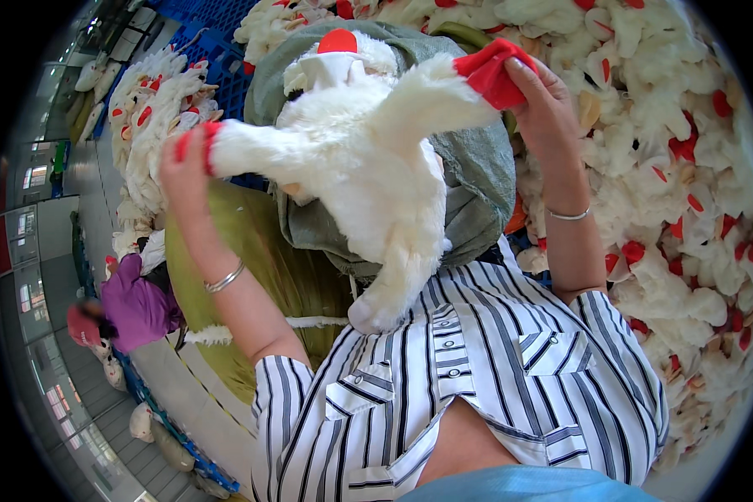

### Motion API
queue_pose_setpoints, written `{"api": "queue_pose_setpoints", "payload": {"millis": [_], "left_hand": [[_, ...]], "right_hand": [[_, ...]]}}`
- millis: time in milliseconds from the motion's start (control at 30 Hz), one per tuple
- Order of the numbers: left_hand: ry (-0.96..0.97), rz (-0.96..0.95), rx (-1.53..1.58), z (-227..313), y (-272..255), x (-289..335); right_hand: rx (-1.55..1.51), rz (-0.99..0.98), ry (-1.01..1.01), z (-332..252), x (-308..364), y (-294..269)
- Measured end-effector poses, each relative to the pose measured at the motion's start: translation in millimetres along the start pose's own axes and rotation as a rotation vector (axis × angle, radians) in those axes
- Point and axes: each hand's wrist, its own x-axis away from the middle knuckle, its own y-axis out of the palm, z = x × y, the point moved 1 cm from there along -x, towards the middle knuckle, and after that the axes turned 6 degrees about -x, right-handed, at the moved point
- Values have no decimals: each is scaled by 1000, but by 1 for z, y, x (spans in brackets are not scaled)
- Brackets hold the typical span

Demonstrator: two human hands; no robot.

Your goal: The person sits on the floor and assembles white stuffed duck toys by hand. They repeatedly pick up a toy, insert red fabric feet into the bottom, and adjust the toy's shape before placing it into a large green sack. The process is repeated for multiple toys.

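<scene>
Stretched out between my hands is a white plush toy skin (351, 159), limp and unstuffed, with red fabric at two of its ends. My left hand (186, 176) grips one red end, its fingers closed on it. Higher up on the right, my right hand (544, 105) pinches the other red end (491, 74) between thumb and fingers. The plush skin's lower end hangs down against my striped shirt. Behind it stands a grey-green woven sack (477, 184). A white piece with a red patch (336, 43) lies on top of the sack.
A large heap of white plush skins with red parts (669, 192) fills the right side. To the left are an olive-green sack (226, 259), another plush pile (155, 109) and blue plastic pallets (213, 54). A person in purple (138, 305) is farther left.
</scene>
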Motion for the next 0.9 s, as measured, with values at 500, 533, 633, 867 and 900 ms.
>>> {"api": "queue_pose_setpoints", "payload": {"millis": [500, 533, 633, 867, 900], "left_hand": [[395, -434, 569, 165, 114, 105], [377, -458, 584, 165, 116, 106], [315, -472, 648, 168, 121, 110], [307, -449, 573, 173, 114, 108], [326, -473, 522, 173, 113, 107]], "right_hand": [[146, -239, -50, 11, 21, 26], [156, -251, -40, 11, 23, 26], [136, -268, -21, 16, 25, 25], [90, -349, 0, 26, 27, 29], [83, -361, -3, 27, 27, 29]]}}
